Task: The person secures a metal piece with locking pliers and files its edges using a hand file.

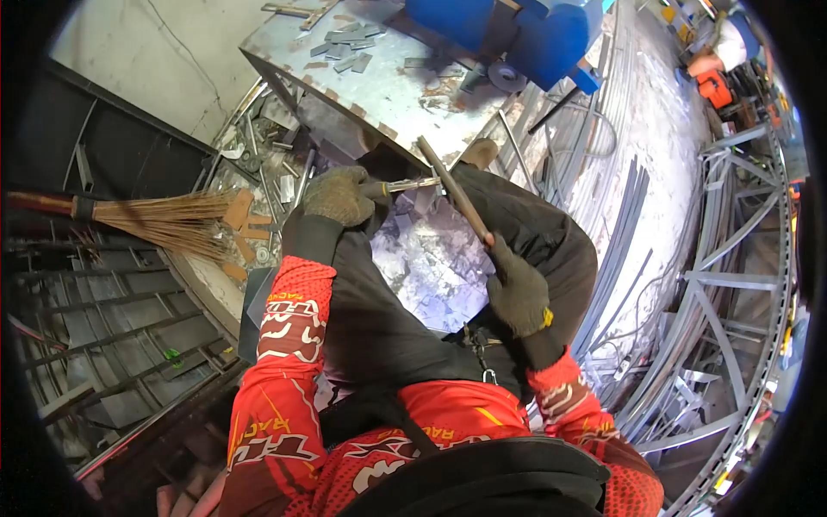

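My left hand [338, 195], in a grey knit work glove, is closed around the near end of a slim metal tool [405, 185]. Its exact kind is unclear. The tool points right, with a small bright metal piece [428, 198] by its tip. My right hand [519, 295], gloved the same way, grips the lower end of a long brown stick [458, 196], which may be wood or rusty metal. The stick slants up and left, crossing at the tool's tip; whether they touch I cannot tell. Both hands are above my spread legs.
Ahead stands a metal worktable [379, 86] with flat metal pieces [349, 45] and a blue machine [538, 39]. A straw broom [164, 220] and scraps lie left. Long metal bars [620, 241] and a curved steel truss [732, 284] are right. Another person [732, 43] is far right.
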### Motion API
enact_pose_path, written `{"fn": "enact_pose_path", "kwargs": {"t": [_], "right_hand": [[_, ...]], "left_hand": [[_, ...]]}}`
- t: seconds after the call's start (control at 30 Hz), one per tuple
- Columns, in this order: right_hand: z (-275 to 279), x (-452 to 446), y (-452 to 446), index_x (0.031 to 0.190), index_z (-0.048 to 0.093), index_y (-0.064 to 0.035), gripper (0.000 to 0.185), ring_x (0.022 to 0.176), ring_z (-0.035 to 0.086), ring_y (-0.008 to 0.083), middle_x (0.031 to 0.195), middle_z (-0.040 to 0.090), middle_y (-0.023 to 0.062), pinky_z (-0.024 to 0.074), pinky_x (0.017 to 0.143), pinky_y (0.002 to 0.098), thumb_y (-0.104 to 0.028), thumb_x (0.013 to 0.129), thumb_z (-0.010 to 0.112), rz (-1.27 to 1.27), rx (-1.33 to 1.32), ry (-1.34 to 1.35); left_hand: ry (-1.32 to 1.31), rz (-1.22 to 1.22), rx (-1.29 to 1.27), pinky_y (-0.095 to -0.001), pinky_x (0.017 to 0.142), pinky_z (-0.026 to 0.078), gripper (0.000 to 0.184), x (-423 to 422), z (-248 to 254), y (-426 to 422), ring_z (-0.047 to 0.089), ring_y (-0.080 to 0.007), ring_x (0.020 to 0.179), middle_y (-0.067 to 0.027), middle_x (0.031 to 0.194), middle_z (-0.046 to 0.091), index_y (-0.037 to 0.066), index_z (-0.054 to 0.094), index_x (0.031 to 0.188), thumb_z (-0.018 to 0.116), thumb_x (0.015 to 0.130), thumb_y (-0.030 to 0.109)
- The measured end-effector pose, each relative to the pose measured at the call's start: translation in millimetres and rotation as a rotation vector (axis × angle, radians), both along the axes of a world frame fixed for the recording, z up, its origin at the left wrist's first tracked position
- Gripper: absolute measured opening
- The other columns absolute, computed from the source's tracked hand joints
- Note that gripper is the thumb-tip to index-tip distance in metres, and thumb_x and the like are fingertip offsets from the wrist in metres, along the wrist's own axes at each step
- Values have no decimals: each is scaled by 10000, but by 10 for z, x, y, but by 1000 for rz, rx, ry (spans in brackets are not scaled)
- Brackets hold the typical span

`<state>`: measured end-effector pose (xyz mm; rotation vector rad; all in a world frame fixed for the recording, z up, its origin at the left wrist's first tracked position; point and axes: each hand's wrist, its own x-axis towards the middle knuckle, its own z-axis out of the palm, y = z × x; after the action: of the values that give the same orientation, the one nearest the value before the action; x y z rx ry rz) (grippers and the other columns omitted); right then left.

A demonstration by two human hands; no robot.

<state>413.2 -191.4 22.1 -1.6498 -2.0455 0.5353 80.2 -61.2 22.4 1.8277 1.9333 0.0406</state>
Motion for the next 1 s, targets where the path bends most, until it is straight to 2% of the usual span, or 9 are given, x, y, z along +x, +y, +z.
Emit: {"fn": "enact_pose_path", "kwargs": {"t": [0.07, 0.2, 0.37, 0.53, 0.63, 0.7, 0.8, 0.87, 1.0], "right_hand": [[31, -95, 320, 1539, 496, -277, 702, 858, 709, 387, 943, 698, 176, 567, 741, 525, -164, 861, 636, 22, -110, -111], [-38, -370, 1078, 1544, 483, -302, 689, 920, 710, 395, 1018, 716, 158, 569, 774, 527, -184, 880, 625, 135, -39, -150], [12, -77, 888, 1545, 486, -324, 689, 975, 713, 393, 1073, 724, 166, 576, 846, 500, -188, 885, 631, 185, -81, -137], [177, 479, 288, 1517, 530, -322, 705, 947, 722, 375, 1042, 728, 147, 584, 817, 489, -155, 845, 668, 150, -129, -98], [189, 284, 519, 1495, 551, -314, 675, 937, 725, 363, 1033, 736, 144, 583, 791, 480, -163, 848, 671, 143, -118, -133], [137, 7, 769, 1485, 561, -312, 649, 938, 725, 361, 1041, 740, 144, 581, 791, 479, -171, 861, 666, 137, -118, -151], [16, -375, 1142, 1473, 570, -306, 591, 961, 727, 360, 1072, 745, 149, 579, 790, 476, -196, 898, 653, 146, -10, -132], [120, -490, 1236, 1491, 552, -309, 571, 988, 726, 385, 1109, 751, 152, 581, 820, 473, -233, 932, 641, 35, 37, 47], [131, -195, 961, 1526, 537, -272, 614, 1008, 722, 444, 1120, 735, 256, 573, 880, 462, -234, 925, 654, -175, 2, 357]], "left_hand": [[-25, -17, 25, -492, 961, 552, 371, -21, -61, -3, 692, -409, 1105, -204, 1139, 743, 137, 762, 1125, 716, 787, 284], [-36, 11, 20, -482, 996, 535, 382, 11, -4, -13, 682, -406, 1139, -213, 1170, 735, 73, 751, 1100, 725, 799, 306], [-21, 14, 53, -489, 953, 550, 376, -17, -41, -11, 695, -411, 1091, -207, 1124, 743, 123, 759, 1110, 732, 771, 284], [-45, -1, 37, -504, 902, 566, 371, -8, -62, -9, 706, -420, 1038, -204, 1067, 748, 139, 762, 1103, 730, 753, 257], [-10, -10, 76, -507, 902, 566, 365, 4, -47, 15, 706, -421, 1036, -207, 1059, 746, 137, 765, 1096, 735, 750, 251], [17, -22, 21, -483, 992, 542, 391, 6, -37, 6, 683, -401, 1152, -201, 1175, 740, 143, 764, 1134, 732, 776, 296], [11, 5, -22, -484, 995, 543, 410, 18, 10, 1, 686, -407, 1145, -200, 1171, 742, 143, 764, 1149, 722, 773, 301], [-13, 19, -22, -484, 991, 546, 415, 29, 24, -42, 691, -408, 1133, -200, 1161, 744, 140, 764, 1149, 728, 775, 317], [-111, 0, 14, -492, 965, 552, 436, 80, 183, -223, 697, -418, 1103, -199, 1143, 748, 147, 765, 1153, 760, 787, 383]]}}
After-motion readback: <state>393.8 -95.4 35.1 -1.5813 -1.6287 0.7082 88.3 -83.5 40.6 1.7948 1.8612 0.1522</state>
